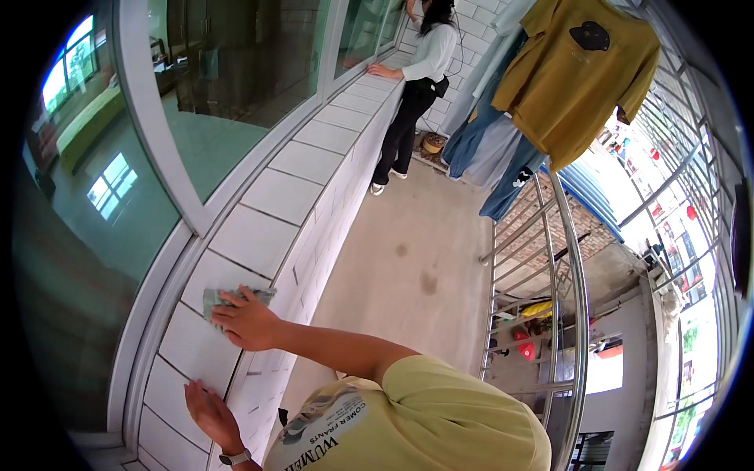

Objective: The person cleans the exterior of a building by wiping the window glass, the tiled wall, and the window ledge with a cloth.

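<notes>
A grey-green cleaning cloth (pixel 261 295) lies on the white tiled window ledge (pixel 253 235). My right hand (pixel 248 320) presses down on it, with fingers over the cloth and part of it showing beyond the fingertips and at the side. Lower down, my left hand (pixel 209 411) rests on the ledge tiles with its fingers stretched out and nothing in it. A watch (pixel 236 457) is on the left wrist. Dark grout lines run between the tiles.
Sliding glass windows (pixel 243 86) in pale frames line the left. Another person (pixel 428 63) stands at the far end, one hand on the ledge. At right hang clothes, including a mustard T-shirt (pixel 577 74), near a metal railing (pixel 577 314). A pot (pixel 433 143) sits on the floor.
</notes>
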Demonstrator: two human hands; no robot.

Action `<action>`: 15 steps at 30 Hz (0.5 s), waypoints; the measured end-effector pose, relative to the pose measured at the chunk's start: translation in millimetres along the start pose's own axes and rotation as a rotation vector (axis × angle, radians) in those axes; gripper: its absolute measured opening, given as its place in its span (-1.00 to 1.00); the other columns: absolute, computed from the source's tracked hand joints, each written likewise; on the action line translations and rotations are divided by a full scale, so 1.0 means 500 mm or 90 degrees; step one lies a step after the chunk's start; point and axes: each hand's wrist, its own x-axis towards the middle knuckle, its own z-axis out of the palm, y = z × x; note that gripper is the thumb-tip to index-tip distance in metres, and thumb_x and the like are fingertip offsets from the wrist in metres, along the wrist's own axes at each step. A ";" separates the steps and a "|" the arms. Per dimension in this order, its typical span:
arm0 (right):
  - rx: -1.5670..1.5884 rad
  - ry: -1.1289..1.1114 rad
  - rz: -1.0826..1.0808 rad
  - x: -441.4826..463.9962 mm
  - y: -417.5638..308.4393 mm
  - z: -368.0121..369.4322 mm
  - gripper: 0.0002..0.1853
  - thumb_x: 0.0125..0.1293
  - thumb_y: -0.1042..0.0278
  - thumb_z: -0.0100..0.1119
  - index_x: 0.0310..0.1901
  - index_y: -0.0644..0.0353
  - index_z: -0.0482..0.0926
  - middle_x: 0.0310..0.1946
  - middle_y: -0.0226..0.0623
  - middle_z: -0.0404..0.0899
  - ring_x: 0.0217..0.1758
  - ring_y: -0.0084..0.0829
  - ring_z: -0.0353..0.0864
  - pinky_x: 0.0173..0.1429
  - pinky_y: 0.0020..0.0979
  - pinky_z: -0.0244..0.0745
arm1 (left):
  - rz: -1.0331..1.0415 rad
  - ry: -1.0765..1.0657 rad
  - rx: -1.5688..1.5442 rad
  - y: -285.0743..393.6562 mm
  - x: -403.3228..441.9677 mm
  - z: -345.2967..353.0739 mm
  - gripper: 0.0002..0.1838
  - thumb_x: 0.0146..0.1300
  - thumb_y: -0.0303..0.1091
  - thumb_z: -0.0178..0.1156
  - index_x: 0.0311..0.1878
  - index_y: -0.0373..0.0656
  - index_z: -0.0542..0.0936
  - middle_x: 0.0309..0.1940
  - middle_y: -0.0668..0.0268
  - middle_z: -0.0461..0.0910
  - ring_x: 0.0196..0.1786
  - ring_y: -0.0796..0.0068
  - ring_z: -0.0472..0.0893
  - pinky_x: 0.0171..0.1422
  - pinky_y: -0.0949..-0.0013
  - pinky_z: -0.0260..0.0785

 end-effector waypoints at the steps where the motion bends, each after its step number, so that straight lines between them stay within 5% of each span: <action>1: -0.001 -0.007 0.018 -0.001 0.018 -0.022 -0.54 0.28 0.17 0.02 0.19 0.09 0.43 0.28 -0.32 0.36 0.51 -0.09 0.04 0.48 0.23 -0.19 | -0.014 0.000 0.001 0.006 0.006 0.010 -0.68 0.33 -0.48 0.02 0.08 -0.45 0.51 0.14 -0.13 0.48 0.29 -0.11 0.38 0.36 0.02 0.20; 8: -0.104 0.055 0.132 0.001 0.165 -0.089 -0.54 0.27 0.17 0.03 0.19 0.09 0.44 0.25 -0.31 0.39 0.47 -0.10 0.11 0.42 0.27 -0.06 | -0.027 0.006 -0.025 0.067 0.065 0.063 -0.65 0.30 -0.46 0.06 0.14 -0.35 0.48 0.21 -0.08 0.43 0.38 -0.10 0.28 0.41 0.00 0.11; 15: -0.228 0.151 0.139 0.003 0.334 -0.141 -0.54 0.17 0.18 0.13 0.14 0.01 0.47 0.20 -0.33 0.47 0.36 -0.03 0.29 0.30 0.30 0.09 | -0.151 0.008 0.180 0.092 0.075 0.092 -0.57 0.36 -0.28 0.04 0.27 -0.13 0.40 0.43 0.00 0.12 0.51 -0.11 -0.02 0.47 -0.23 -0.13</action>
